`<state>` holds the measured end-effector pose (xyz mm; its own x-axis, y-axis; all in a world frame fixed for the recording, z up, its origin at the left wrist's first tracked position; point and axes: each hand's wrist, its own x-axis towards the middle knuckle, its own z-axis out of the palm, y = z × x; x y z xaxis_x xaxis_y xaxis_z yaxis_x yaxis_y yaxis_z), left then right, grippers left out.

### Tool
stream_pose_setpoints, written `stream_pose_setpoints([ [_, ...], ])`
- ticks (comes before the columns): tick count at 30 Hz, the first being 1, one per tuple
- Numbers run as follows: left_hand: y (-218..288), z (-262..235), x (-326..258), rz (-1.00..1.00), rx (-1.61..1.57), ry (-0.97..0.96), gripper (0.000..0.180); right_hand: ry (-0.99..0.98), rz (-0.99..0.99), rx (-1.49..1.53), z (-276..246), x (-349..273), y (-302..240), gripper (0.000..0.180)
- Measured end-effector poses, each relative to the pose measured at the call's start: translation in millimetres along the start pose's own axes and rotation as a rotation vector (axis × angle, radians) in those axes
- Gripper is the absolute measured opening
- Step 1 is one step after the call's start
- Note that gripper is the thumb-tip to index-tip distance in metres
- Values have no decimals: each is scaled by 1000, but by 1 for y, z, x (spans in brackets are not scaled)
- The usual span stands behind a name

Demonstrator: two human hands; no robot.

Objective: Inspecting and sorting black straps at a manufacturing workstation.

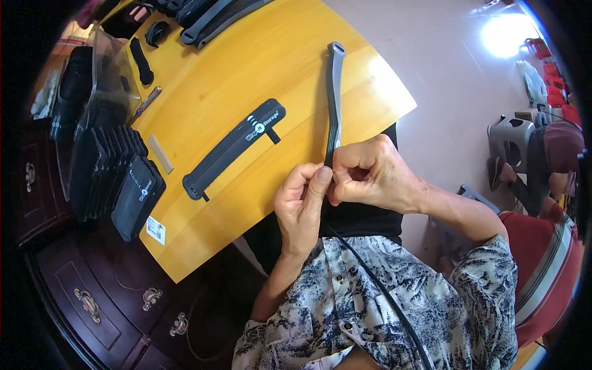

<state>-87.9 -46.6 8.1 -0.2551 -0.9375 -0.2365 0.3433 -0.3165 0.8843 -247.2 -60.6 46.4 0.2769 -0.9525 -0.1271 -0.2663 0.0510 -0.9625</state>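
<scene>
A bundle of long dark straps (333, 98) with rounded grey ends reaches over the table's near right edge. Its lower end is pinched between both hands. My left hand (300, 200) presses it with thumb and fingers. Curled tightly against the same spot is my right hand (370, 169), its fingertips partly hidden. To the left, a flat black strap with white printing (234, 148) lies slanted on the table, a short tab sticking out near each end.
The yellow table (203, 80) carries stacked black packs (135, 197), a clear plastic bin (102, 92), a screwdriver-like tool (146, 105), a small wooden strip (160, 154) and more straps (216, 21). Dark drawers (92, 271) stand left. A person (558, 148) sits at the right.
</scene>
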Motion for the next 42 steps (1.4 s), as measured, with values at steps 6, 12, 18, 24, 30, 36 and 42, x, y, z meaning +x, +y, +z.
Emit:
stream_pose_setpoints([
  [6, 7, 9, 9, 47, 102, 70, 17, -53, -19, 75, -9, 9, 4, 20],
  [12, 18, 3, 16, -13, 117, -52, 18, -210, -116, -196, -27, 10, -5, 26],
  [18, 18, 16, 24, 10, 152, -15, 18, -176, -127, -427, -34, 8, -9, 22],
  [24, 22, 26, 21, 77, 291, 72, 17, -34, -200, -721, -25, 0, -22, 21],
  [30, 14, 20, 11, 31, 334, 71, 16, -174, -218, -609, -28, -2, -8, 13],
  [36, 24, 13, 5, 10, 241, -76, 14, -153, -289, -334, -30, 1, -12, 24],
  [42, 41, 1, 15, -208, 133, -353, 19, -287, -272, -22, -38, 0, -27, 20],
])
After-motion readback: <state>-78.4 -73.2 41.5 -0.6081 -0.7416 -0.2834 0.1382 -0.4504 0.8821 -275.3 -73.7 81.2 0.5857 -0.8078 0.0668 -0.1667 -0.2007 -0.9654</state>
